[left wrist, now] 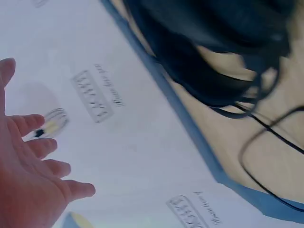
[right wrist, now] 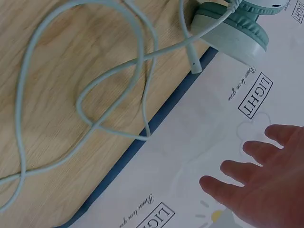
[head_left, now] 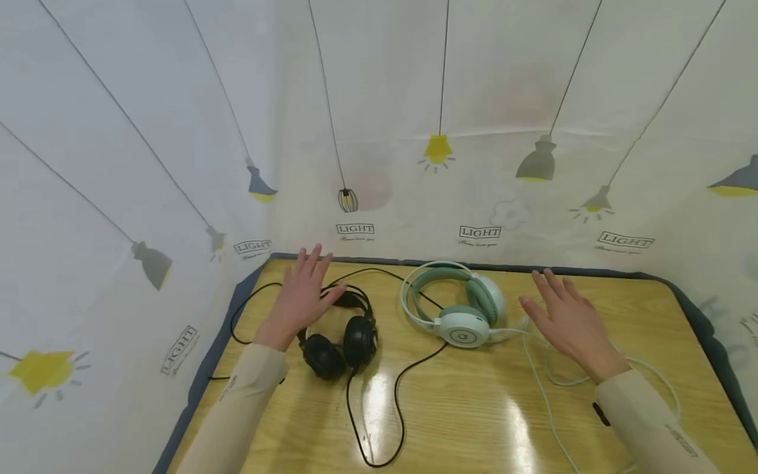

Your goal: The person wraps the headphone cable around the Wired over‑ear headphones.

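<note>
Black headphones [head_left: 360,339] lie on the left half of the wooden table, with a black cable trailing from them. My left hand [head_left: 302,296] hovers by their headband, fingers spread and holding nothing. In the left wrist view the headphones [left wrist: 218,42] fill the upper right, apart from the hand [left wrist: 33,175]. White and green headphones [head_left: 464,328] rest near the table's back middle. To their right my right hand [head_left: 565,322] is held over their pale cable [head_left: 547,401], fingers extended, nothing in it. The right wrist view shows a green-padded earcup [right wrist: 232,33] and the looped cable [right wrist: 137,61].
The wooden table [head_left: 474,401] is bordered at the back and sides by a dark blue edge [head_left: 689,313]. Pale sheeting [head_left: 403,197] printed with lamps rises behind and at both sides. A black cable [head_left: 403,401] curves toward the table's front.
</note>
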A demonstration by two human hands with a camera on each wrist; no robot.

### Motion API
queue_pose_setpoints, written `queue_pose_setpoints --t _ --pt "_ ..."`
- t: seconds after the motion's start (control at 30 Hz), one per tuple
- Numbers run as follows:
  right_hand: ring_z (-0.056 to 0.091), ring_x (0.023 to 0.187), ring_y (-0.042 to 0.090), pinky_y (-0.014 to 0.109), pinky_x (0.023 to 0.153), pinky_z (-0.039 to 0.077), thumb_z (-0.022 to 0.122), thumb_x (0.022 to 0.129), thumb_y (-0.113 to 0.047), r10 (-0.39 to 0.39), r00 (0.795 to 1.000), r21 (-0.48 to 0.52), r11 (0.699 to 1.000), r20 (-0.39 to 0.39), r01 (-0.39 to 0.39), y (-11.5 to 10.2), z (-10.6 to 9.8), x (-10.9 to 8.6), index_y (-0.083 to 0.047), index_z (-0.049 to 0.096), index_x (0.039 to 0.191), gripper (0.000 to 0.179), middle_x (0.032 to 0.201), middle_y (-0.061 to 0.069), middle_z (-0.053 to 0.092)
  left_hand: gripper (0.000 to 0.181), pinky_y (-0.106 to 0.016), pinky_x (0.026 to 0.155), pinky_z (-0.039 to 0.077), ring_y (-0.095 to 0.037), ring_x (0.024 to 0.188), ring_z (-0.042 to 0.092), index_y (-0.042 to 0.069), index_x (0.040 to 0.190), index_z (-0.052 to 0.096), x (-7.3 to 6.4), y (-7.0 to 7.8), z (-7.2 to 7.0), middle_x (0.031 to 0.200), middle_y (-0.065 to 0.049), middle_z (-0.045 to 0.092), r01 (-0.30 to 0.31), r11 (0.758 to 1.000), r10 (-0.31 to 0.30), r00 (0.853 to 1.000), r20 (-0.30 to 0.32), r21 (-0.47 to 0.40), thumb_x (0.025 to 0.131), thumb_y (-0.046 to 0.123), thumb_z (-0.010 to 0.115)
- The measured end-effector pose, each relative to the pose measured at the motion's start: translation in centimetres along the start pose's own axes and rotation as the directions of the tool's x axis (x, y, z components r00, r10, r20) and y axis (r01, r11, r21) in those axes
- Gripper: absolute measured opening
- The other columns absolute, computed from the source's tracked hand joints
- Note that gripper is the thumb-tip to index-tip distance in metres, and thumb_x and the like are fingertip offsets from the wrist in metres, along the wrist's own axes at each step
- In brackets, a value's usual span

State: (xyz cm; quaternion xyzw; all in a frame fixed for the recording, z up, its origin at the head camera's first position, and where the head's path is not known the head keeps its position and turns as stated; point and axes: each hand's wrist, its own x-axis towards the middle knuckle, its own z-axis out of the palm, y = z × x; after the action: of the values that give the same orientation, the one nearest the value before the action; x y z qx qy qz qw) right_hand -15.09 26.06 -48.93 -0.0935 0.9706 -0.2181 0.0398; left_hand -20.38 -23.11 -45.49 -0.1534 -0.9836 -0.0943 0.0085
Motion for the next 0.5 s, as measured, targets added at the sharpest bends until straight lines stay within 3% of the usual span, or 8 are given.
queue_pose_setpoints --t 0.23,0.37,0.5 --pt "0.023 0.146 0.058 0.072 0.111 0.026 0.029 0.108 -0.059 -0.001 0.997 0.116 0.993 0.078 -0.008 -1.2 1.0 3.6 0.003 0.016 0.163 0.083 0.166 0.031 0.016 0.075 -0.064 0.12 0.021 -0.045 0.156 0.009 0.005 0.162 0.03 0.6 3.3 -1.9 0.17 -0.019 0.013 -0.01 0.985 0.008 1.0 -0.013 -0.174 0.105 0.048 0.053" --pt "0.027 0.145 0.057 0.07 0.112 0.027 0.031 0.107 -0.061 0.015 0.993 0.213 0.976 0.12 -0.041 -1.5 2.7 5.4 0.005 0.016 0.162 0.087 0.163 0.034 0.021 0.073 -0.063 0.12 0.023 -0.042 0.157 0.008 0.007 0.161 0.031 0.4 5.1 -2.4 0.171 -0.016 0.012 0.012 0.945 -0.012 1.0 0.003 -0.326 0.104 0.044 0.056" --pt "0.028 0.144 0.058 0.07 0.114 0.026 0.034 0.106 -0.063 0.05 0.984 0.284 0.954 0.172 -0.098 -2.2 4.3 6.6 0.007 0.016 0.161 0.091 0.16 0.037 0.025 0.072 -0.063 0.12 0.022 -0.038 0.158 0.006 0.009 0.162 0.031 -0.3 6.8 -2.7 0.172 -0.014 0.011 0.018 0.915 -0.004 0.999 0.036 -0.404 0.104 0.044 0.057"
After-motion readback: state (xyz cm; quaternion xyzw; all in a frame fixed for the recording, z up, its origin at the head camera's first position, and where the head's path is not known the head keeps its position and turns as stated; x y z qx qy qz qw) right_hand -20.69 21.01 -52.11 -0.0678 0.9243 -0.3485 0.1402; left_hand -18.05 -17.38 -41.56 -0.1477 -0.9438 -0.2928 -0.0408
